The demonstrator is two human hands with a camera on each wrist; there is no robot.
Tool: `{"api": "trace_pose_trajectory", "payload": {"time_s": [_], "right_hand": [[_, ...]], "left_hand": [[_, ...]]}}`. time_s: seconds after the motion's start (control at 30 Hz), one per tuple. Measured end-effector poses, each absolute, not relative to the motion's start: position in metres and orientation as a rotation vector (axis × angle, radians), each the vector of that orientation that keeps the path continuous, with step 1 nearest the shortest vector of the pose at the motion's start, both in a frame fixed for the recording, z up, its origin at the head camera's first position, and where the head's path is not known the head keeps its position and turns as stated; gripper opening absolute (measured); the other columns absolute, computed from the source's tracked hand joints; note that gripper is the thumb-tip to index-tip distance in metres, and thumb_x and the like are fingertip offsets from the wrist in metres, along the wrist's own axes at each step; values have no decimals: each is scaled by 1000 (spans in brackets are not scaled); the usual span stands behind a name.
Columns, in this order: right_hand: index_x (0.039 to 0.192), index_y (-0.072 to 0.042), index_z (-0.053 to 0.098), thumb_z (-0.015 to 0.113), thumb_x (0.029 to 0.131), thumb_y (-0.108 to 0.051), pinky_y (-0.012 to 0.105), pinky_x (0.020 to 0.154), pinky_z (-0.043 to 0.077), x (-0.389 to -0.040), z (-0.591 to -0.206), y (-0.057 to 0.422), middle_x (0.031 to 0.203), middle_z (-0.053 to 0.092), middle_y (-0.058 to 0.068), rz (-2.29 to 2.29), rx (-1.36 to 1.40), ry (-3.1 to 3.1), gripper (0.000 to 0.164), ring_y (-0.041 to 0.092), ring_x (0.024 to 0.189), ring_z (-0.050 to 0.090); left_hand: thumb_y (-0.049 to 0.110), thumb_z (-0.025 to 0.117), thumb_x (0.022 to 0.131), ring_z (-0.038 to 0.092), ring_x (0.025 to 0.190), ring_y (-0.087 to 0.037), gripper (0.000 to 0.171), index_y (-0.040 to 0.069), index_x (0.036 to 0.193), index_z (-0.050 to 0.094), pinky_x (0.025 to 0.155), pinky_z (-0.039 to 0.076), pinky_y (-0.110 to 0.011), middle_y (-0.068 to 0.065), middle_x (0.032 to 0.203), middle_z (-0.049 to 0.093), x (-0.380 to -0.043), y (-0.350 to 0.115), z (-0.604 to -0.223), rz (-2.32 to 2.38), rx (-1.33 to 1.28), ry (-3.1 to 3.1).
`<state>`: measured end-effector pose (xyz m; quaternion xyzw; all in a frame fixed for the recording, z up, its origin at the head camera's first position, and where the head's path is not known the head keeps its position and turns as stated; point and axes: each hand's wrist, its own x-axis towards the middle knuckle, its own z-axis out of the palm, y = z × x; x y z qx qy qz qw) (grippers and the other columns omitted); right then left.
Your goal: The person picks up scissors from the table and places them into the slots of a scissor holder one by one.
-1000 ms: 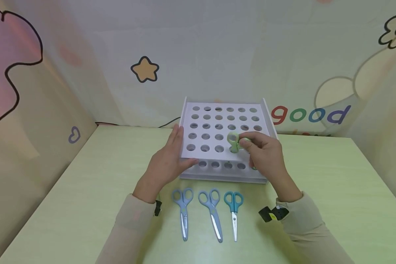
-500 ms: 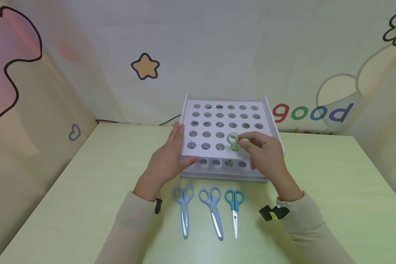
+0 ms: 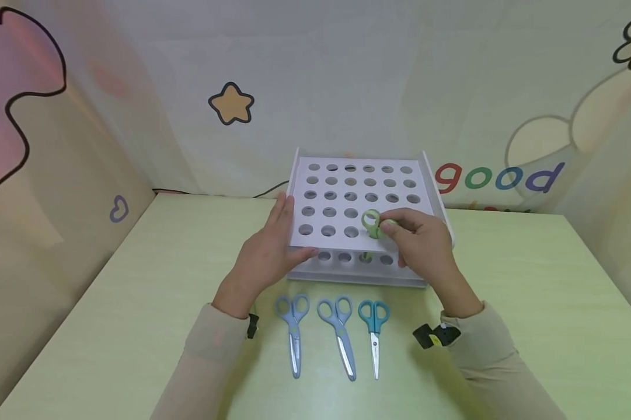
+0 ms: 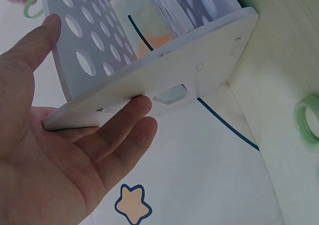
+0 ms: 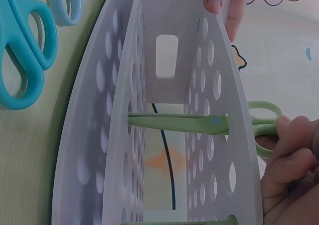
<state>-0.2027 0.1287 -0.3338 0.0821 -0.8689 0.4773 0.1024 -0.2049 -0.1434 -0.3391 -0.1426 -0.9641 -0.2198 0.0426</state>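
Note:
A white two-tier rack (image 3: 357, 205) with rows of round holes stands on the table. My left hand (image 3: 262, 256) rests against its left side. The fingers lie along the outer side panel (image 4: 179, 70), and the thumb touches the top plate's front edge. With thumb and fingers my right hand (image 3: 422, 239) pinches one handle loop of green scissors (image 5: 264, 128). Their blades stand point down through a front-row hole of the upper plate, the tip at a hole in the lower plate. Part of another green blade (image 5: 209, 222) shows at the right wrist view's bottom edge.
In front of the rack lie two blue-grey scissors (image 3: 292, 326), (image 3: 338, 329) and one teal-handled pair (image 3: 374, 326), points toward me. A green handle loop (image 4: 306, 118) lies on the table near my left wrist. A patterned backdrop (image 3: 189, 146) stands behind.
The green scissors have sunk slightly into the hole, and more of the green blade shows below the upper plate. My left hand keeps its place. The head view has shifted a little.

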Motion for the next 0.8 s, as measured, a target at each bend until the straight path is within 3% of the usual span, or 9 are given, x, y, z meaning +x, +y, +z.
{"api": "trace_pose_trajectory", "payload": {"time_s": [0.37, 0.53, 0.8], "right_hand": [[118, -10, 74, 66, 99, -19, 30, 44, 37, -205, -327, 126, 94, 73, 10, 1401, 209, -2655, 23, 24, 43, 54], [123, -11, 72, 65, 100, -23, 31, 46, 40, -205, -325, 127, 86, 70, 10, 1398, 216, -2697, 27, 23, 44, 54], [127, -11, 69, 68, 99, -26, 30, 47, 43, -204, -327, 130, 109, 71, 12, 1485, 175, -2678, 32, 24, 47, 55]], "left_hand": [[47, 76, 90, 59, 97, -27, 109, 7, 163, 7, 63, 47, -33, -13, 169, 3, -205, -144, -336, -688, -437, -2946], [47, 76, 89, 60, 94, -27, 109, 6, 163, 7, 64, 48, -34, -14, 169, 3, -205, -145, -337, -692, -439, -2942], [48, 76, 89, 60, 94, -26, 109, 7, 163, 7, 62, 47, -33, -13, 169, 3, -206, -143, -339, -700, -440, -2943]]}}
